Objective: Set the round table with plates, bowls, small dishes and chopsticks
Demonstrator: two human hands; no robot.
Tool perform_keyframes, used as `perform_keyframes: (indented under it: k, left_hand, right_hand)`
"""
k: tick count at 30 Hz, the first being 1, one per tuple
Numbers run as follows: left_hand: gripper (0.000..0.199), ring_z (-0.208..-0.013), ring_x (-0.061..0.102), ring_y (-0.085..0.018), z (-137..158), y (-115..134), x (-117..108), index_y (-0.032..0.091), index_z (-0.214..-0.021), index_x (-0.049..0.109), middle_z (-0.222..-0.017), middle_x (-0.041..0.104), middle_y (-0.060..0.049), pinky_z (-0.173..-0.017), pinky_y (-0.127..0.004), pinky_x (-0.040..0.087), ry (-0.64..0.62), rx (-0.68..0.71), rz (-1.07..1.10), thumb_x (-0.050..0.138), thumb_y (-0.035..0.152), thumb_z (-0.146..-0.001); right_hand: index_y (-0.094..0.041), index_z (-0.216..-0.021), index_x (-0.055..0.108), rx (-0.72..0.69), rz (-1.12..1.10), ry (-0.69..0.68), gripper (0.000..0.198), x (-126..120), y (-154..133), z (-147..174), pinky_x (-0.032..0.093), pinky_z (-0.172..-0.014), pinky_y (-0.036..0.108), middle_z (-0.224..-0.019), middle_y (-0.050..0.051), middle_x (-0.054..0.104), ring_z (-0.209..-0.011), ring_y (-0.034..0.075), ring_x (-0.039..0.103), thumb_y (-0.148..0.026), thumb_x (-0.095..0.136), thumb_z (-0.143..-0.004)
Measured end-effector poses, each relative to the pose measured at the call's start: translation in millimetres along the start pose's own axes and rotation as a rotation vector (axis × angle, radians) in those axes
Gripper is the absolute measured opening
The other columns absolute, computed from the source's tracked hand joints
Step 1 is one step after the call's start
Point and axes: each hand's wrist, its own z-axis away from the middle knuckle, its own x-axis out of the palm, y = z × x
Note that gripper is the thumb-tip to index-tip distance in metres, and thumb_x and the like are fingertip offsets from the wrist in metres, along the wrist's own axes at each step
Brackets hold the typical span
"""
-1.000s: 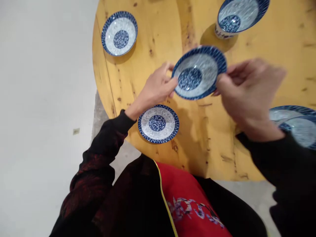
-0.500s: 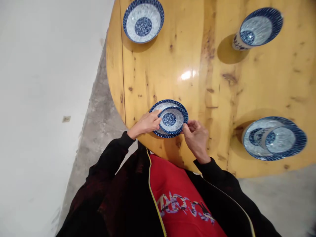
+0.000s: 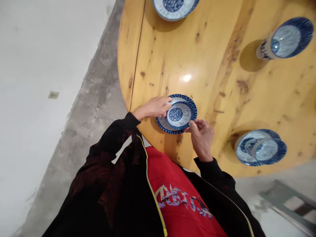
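Blue-and-white porcelain fills our grip: we hold a small bowl (image 3: pixel 179 114) between both hands, resting in a wider saucer (image 3: pixel 167 124) of the same pattern near the close edge of the round wooden table (image 3: pixel 217 82). Our left hand (image 3: pixel 153 107) comes in from the left, fingers curled over the bowl's left rim and pinching it, the thumb lying along the near side. Our right hand (image 3: pixel 202 137) closes on the bowl's lower right rim, fingertips pressed to the edge. The bowl sits slightly off centre, toward the far right of the saucer, so a crescent of saucer shows below and to the left of it.

Nearer to us than the grip are our black sleeves and the red front of our jacket (image 3: pixel 180 197).

To the right of the grip, well apart, a cup stands in another patterned bowl (image 3: pixel 261 148) by the table edge. Beyond the grip, a glare spot shines on the wood. Farther right and back stands a tall footed bowl (image 3: pixel 286 38). Straight beyond the grip, at the far edge of view, lies a further dish (image 3: pixel 174 6), cut off by the frame.
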Motion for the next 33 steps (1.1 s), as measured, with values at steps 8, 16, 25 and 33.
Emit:
perform_keyframes:
  k: [8,16,25,33]
  left_hand:
    - [0.031,-0.084,0.072,-0.019,22,-31,-12,0.016,-0.109,0.067,-0.079,0.074,-0.005,-0.086,-0.031,0.052,0.347,0.02,0.139,0.039,0.027,-0.103]
    - [0.029,-0.075,0.069,-0.014,53,-55,1,0.015,-0.111,0.068,-0.077,0.074,-0.002,-0.082,-0.027,0.05,0.373,-0.039,0.222,0.044,0.025,-0.099]
    - [0.031,-0.078,0.07,-0.015,50,-57,1,0.015,-0.115,0.069,-0.08,0.076,-0.002,-0.08,-0.027,0.05,0.344,-0.038,0.19,0.045,0.028,-0.099]
    - [0.035,-0.073,0.07,-0.017,36,-35,-31,0.019,-0.117,0.069,-0.082,0.079,-0.002,-0.071,-0.027,0.051,0.249,-0.016,0.04,0.044,0.037,-0.099]
  right_hand:
    - [-0.018,-0.082,0.067,0.037,-0.011,0.033,0.04,-11,-12,8,0.06,-0.057,0.026,-0.068,-0.001,0.067,-0.059,0.014,0.067,-0.055,0.081,-0.081]
    - [-0.018,-0.079,0.067,0.055,0.042,0.029,0.038,1,-4,6,0.06,-0.053,0.029,-0.061,-0.002,0.064,-0.05,0.014,0.062,-0.051,0.082,-0.073]
    - [-0.019,-0.077,0.063,0.08,0.024,0.059,0.031,12,-2,6,0.061,-0.055,0.031,-0.064,-0.002,0.063,-0.053,0.016,0.064,-0.047,0.077,-0.075]
    - [-0.02,-0.078,0.066,0.096,0.011,0.066,0.042,12,-18,3,0.061,-0.059,0.033,-0.065,0.004,0.068,-0.058,0.02,0.067,-0.062,0.071,-0.077]
